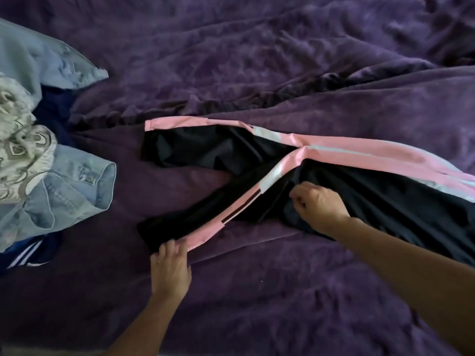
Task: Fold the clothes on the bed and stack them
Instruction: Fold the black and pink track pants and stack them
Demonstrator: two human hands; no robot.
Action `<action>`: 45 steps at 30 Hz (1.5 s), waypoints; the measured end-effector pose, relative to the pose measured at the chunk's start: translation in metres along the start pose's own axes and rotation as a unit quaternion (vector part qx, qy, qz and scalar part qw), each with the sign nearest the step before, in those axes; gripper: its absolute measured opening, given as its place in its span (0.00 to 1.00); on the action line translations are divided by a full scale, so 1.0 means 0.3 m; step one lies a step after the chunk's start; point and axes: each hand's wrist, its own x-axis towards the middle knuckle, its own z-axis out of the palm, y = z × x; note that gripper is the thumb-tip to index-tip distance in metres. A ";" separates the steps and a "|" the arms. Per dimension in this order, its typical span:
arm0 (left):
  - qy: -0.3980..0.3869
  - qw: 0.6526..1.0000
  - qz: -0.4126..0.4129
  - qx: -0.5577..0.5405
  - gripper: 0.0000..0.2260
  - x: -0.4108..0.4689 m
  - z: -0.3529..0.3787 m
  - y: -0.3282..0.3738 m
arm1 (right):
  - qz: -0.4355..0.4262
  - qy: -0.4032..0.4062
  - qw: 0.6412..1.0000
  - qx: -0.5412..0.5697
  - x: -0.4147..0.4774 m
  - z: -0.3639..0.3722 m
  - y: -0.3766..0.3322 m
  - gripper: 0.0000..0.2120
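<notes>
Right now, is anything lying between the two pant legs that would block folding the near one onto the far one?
Nothing visible. Only bare purple blanket shows between the near leg and the far leg. The clothes pile lies off to the left, apart from both.

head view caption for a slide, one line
Black-and-pink track pants on a purple blanket: left hand holds a cuff, right hand pinches the fabric.

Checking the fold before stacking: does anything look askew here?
Yes. The black track pants lie with their two legs splayed apart, not aligned, and the fabric bunches where the right hand pinches it.
</notes>
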 end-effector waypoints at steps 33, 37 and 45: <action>0.041 0.819 -0.137 -0.556 0.29 1.009 -0.325 -0.302 | 0.064 0.025 0.991 -0.117 0.473 0.295 -0.407 0.29; 0.084 0.840 -0.110 -0.524 0.18 1.000 -0.358 -0.452 | 0.016 0.010 0.992 -0.125 0.483 0.330 -0.472 0.30; 0.089 0.868 -0.117 -0.474 0.20 0.931 -0.459 -0.571 | 0.009 -0.108 0.988 -0.106 0.472 0.325 -0.540 0.32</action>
